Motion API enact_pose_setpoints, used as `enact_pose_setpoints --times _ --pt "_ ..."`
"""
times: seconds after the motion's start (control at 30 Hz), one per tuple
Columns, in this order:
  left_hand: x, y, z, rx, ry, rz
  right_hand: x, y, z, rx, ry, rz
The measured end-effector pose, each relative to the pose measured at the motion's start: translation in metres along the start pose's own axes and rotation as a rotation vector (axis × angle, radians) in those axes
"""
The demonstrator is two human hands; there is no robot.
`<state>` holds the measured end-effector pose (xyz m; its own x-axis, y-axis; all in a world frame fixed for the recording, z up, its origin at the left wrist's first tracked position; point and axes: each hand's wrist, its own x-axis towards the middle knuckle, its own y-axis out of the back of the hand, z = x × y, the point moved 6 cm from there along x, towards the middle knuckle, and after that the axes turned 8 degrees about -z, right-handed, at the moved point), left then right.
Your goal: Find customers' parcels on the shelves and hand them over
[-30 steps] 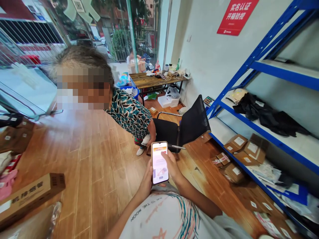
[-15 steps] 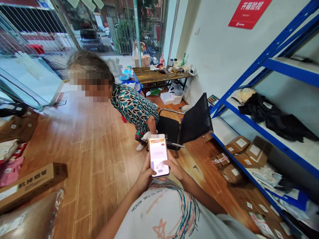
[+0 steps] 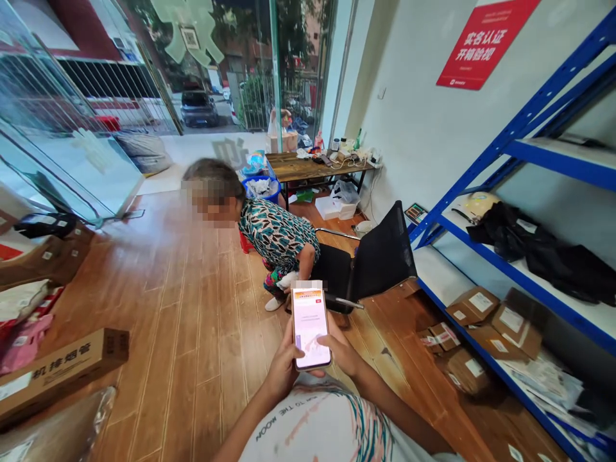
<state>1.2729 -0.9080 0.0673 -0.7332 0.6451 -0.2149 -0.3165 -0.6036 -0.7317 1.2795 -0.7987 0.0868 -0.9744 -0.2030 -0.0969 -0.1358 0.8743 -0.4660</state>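
Note:
A smartphone (image 3: 310,327) with a lit, mostly white screen is held upright in front of my printed white T-shirt (image 3: 317,423). My left hand (image 3: 285,362) grips its left edge, the thumb lying over the lower left of the screen. On the other side my right hand (image 3: 341,351) holds the phone, its thumb on the lower right of the screen. Most of my other fingers are hidden behind the phone. Just beyond it, a person (image 3: 279,234) in a patterned shirt leans forward beside a black chair (image 3: 380,256).
Blue shelving (image 3: 486,247) on the right carries a helmet (image 3: 476,206), dark cloth (image 3: 539,247) and parcels (image 3: 517,321). A long cardboard box (image 3: 62,372) lies on the wooden floor at left. A cluttered table (image 3: 308,168) and a blue bin (image 3: 262,188) stand by the glass front.
The view has tilted up, so the phone and my hands appear lower. The other person's head has moved lower and to the right in view. Both my hands still hold the phone.

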Motion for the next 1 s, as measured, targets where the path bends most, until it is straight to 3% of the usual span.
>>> enact_pose_setpoints --times 0.33,0.53,0.7,0.83,1.0 --pt "0.012 -0.007 -0.003 -0.02 -0.066 0.099 0.013 0.008 -0.012 0.043 -0.068 -0.016" --pt "0.02 -0.006 -0.009 -0.005 -0.138 0.124 0.023 0.022 -0.005 0.072 -0.109 -0.071" --pt "0.012 -0.004 -0.006 0.002 -0.199 0.133 0.031 0.02 0.013 0.137 -0.2 -0.126" --pt "-0.004 0.019 -0.002 -0.073 -0.369 0.192 0.042 0.003 0.044 0.195 -0.325 -0.21" --pt "-0.033 0.073 0.008 -0.206 -0.476 0.333 0.071 -0.044 0.086 0.244 -0.455 -0.331"
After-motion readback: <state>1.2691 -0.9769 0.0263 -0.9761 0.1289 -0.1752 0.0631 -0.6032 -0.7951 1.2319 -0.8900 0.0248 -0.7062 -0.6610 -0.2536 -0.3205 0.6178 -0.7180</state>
